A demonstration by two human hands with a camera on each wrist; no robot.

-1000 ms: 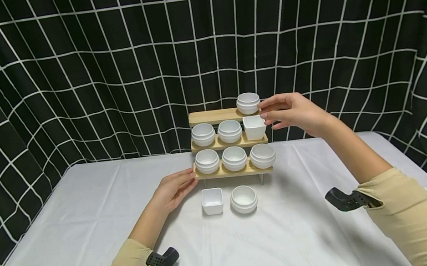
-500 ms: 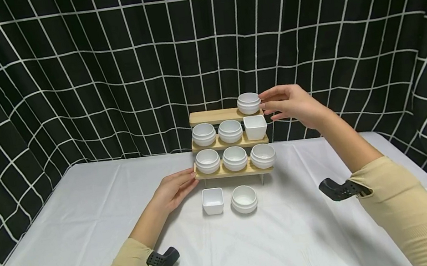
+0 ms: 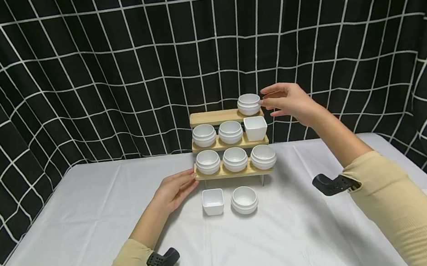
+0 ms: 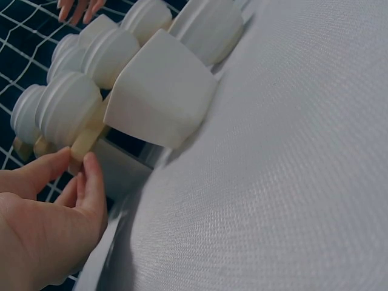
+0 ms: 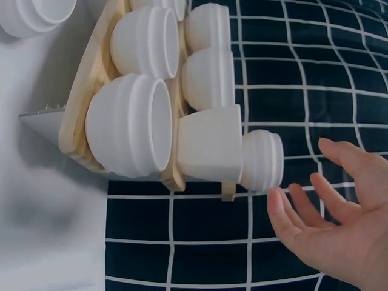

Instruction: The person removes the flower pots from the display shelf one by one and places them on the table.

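Note:
A three-tier wooden rack (image 3: 211, 117) bears white cups. My left hand (image 3: 174, 190) pinches the left end of its lowest board (image 4: 88, 139) between thumb and fingers. At the right end of the top board stands a round white bowl (image 3: 249, 104). My right hand (image 3: 291, 102) is beside that bowl, fingers spread and loosely bent, with nothing in its grasp; the fingertips are right by the bowl's side. Below it, a square white cup (image 3: 255, 128) sits at the right of the middle board, next to two round bowls. Three round bowls (image 3: 235, 159) line the lowest board.
On the white-covered table (image 3: 86, 225), a square white cup (image 3: 213, 202) and a round bowl (image 3: 244, 200) stand in front of the rack. A black curtain (image 3: 137, 66) with a white grid hangs close behind the rack and along both sides.
My right hand has risen from beside the square cup on the middle board to beside the top bowl. My left hand has stayed at the rack's lowest board.

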